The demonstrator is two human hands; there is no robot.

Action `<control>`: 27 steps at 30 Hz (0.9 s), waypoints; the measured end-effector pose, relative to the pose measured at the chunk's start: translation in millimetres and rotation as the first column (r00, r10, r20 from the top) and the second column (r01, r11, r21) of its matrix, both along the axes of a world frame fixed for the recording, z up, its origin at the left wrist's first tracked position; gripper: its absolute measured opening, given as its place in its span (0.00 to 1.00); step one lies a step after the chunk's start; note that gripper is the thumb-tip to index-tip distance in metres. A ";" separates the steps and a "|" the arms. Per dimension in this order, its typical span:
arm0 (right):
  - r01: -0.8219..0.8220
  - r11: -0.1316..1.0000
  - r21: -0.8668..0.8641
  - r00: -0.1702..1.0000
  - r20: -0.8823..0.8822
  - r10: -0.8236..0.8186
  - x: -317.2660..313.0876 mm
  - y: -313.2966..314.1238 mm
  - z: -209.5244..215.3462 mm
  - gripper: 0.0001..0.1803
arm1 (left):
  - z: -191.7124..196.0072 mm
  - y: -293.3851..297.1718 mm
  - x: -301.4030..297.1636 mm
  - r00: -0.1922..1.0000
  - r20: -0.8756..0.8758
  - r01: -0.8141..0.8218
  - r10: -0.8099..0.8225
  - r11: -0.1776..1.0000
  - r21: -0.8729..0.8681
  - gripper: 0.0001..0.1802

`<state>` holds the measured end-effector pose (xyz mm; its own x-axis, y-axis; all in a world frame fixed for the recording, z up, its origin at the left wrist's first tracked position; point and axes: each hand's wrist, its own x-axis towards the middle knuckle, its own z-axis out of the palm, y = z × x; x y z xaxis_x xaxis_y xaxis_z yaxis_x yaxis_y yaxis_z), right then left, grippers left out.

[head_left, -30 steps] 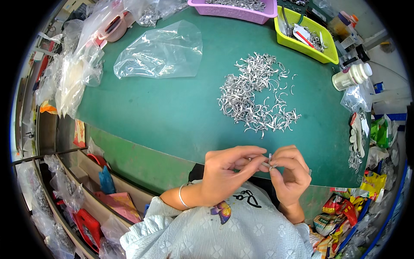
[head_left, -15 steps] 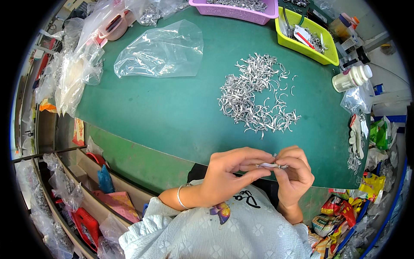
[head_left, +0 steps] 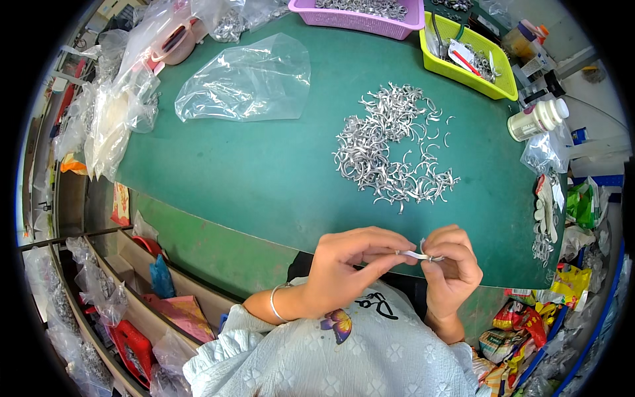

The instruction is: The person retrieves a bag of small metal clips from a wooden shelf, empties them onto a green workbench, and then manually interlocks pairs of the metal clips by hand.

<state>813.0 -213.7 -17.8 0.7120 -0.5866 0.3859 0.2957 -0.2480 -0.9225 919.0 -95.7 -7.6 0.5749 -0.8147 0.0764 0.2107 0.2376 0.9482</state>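
- Left hand (head_left: 344, 268) and right hand (head_left: 453, 264) meet at the near table edge, both pinching one small curved metal piece (head_left: 417, 254) between the fingertips; the left grips its left end, the right closes on its right end.
- Piece is held in the air just above the near edge of the green table (head_left: 264, 172), close to the person's chest, touching nothing else.
- Can't tell whether it is one part or two being joined; too small.
- Big loose pile of similar silver pieces (head_left: 390, 149) lies beyond the hands, centre-right on the table, well apart from them. Judging by its size, most of the work is left.
- No separate heap of finished pieces visible near the hands, so the done count can't be judged.
- Purple basket (head_left: 360, 18) at the far edge holds more metal parts; yellow basket (head_left: 499, 83) far right holds tools and a few parts.
- Empty-looking clear plastic bag (head_left: 248, 79) lies far left of the pile, flat on the table.
- White bottle (head_left: 536, 119) lies on its side at the right edge.
- Silver bangle (head_left: 272, 306) on the left wrist.
- Judgement: mid-cycle on a single piece, batch barely dented.
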 end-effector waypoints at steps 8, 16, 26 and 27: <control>-0.132 0.924 0.359 0.987 -0.035 0.155 -4.3 -2.2 -0.2 0.07 | -13.9 0.4 8.3 0.764 -0.606 0.284 -0.222 0.959 0.007 0.09; -0.191 0.797 0.573 0.977 0.033 0.210 -1.3 -1.7 -3.9 0.05 | -28.2 -1.2 8.9 0.383 -0.862 0.330 -0.331 0.921 -0.208 0.11; -0.216 0.689 0.692 0.967 0.054 0.249 -0.9 -1.9 -3.9 0.04 | -20.7 -2.1 7.5 0.425 -0.853 0.289 -0.301 0.939 -0.187 0.11; -0.224 0.623 0.750 0.964 0.076 0.256 -1.0 -2.4 -3.9 0.05 | -16.1 -2.9 7.0 0.488 -0.830 0.269 -0.270 0.951 -0.151 0.11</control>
<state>812.0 -216.1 -21.7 0.8735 -0.4688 -0.1316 0.2078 0.6033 -0.7699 925.9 -98.6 -23.8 0.1250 -0.9415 -0.3129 0.9539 0.0274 0.2988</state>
